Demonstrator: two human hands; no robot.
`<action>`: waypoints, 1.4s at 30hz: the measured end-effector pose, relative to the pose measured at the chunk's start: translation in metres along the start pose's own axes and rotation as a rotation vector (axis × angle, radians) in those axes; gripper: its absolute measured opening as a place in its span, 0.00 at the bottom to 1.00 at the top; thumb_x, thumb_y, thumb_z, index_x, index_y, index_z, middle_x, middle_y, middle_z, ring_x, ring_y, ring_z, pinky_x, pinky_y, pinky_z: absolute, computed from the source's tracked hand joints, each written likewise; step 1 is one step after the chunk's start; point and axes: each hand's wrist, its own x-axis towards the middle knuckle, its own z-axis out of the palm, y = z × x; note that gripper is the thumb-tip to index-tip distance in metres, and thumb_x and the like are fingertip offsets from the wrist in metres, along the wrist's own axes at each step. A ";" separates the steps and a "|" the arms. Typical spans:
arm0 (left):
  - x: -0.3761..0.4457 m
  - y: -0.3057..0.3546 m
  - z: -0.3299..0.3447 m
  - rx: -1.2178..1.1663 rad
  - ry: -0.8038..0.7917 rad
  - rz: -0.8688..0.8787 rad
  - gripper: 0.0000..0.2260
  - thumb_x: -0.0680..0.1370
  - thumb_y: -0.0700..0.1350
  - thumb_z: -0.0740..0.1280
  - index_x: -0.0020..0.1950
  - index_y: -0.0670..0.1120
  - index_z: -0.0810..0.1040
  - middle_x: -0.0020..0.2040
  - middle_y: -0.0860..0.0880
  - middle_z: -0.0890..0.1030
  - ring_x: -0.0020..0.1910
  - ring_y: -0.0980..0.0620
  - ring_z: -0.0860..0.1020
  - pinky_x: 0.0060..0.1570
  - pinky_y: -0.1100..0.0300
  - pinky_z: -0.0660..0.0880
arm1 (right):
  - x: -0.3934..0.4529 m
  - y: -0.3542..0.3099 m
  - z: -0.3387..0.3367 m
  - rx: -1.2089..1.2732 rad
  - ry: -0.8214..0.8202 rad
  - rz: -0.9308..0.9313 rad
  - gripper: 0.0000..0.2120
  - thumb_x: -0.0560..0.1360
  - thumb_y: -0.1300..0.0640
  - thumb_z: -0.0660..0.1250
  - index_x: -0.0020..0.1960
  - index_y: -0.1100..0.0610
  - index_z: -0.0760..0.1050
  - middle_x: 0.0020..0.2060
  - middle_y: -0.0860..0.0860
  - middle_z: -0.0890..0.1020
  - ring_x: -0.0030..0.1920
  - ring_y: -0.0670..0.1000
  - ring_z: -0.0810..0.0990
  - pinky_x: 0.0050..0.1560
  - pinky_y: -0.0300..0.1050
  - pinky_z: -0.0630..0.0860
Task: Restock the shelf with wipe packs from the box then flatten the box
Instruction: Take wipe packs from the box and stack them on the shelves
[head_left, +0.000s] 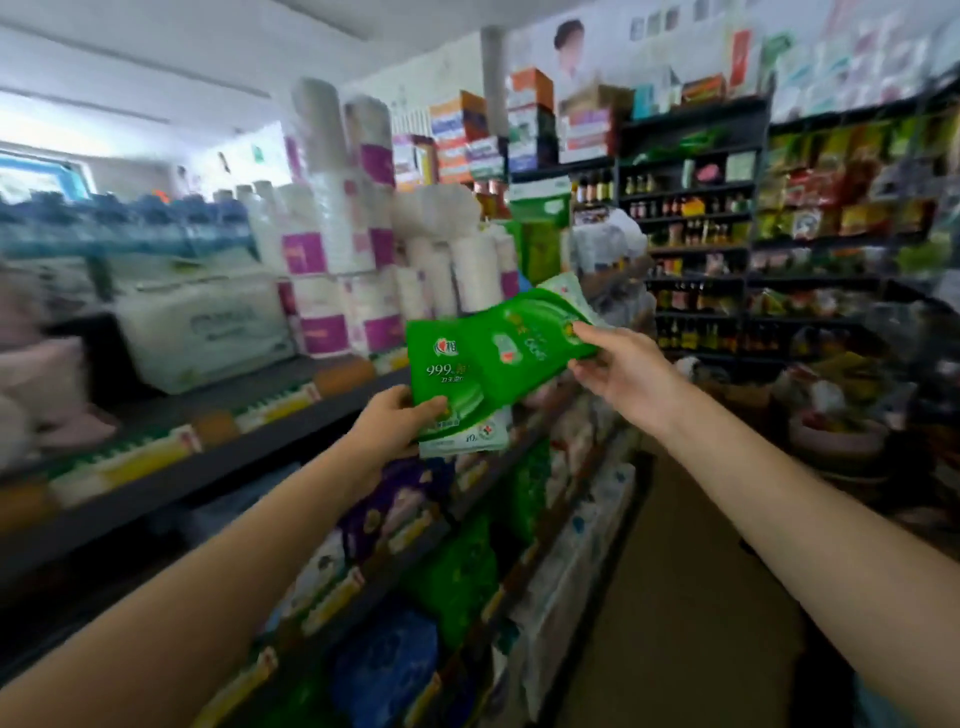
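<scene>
Both hands are carrying green wipe packs above the shelf's front edge: the left hand is pinching the lower corner, the right hand the far end. Sliding them in flat, label outward, beside the toilet-roll packs, is probably neatest.

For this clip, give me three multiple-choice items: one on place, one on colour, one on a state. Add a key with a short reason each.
1. Where are the wipe packs?
A. Lying on the floor
B. Held in the air beside the shelf
C. Inside a box

2. What colour are the packs mainly?
A. Green
B. Red
C. Black

3. How do the hands meet the packs?
A. Both hang idle
B. Only one touches
C. Each grips an end

Key:
1 B: the packs hang between the hands next to the shelf.
2 A: the wrappers are green with white trim.
3 C: the left hand holds the near end and the right hand pinches the far end.
</scene>
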 end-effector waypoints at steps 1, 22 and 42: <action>0.002 0.002 -0.016 -0.046 0.041 0.004 0.09 0.78 0.44 0.64 0.57 0.44 0.73 0.54 0.44 0.80 0.47 0.49 0.78 0.44 0.58 0.76 | 0.009 0.004 0.024 0.076 -0.044 0.007 0.04 0.75 0.66 0.64 0.50 0.61 0.73 0.40 0.54 0.83 0.30 0.50 0.83 0.29 0.38 0.80; 0.040 0.073 -0.211 0.359 0.557 0.311 0.08 0.79 0.42 0.63 0.57 0.45 0.72 0.53 0.47 0.78 0.52 0.50 0.76 0.51 0.56 0.74 | 0.129 0.048 0.265 -0.668 -0.625 -0.391 0.21 0.64 0.57 0.77 0.55 0.55 0.76 0.53 0.52 0.82 0.52 0.50 0.81 0.56 0.49 0.78; 0.054 0.067 -0.254 0.488 0.631 0.085 0.11 0.79 0.41 0.62 0.60 0.42 0.72 0.57 0.41 0.79 0.57 0.41 0.78 0.57 0.45 0.75 | 0.180 0.076 0.324 0.165 -0.854 -0.031 0.18 0.71 0.71 0.66 0.52 0.51 0.74 0.48 0.53 0.82 0.47 0.55 0.81 0.53 0.56 0.77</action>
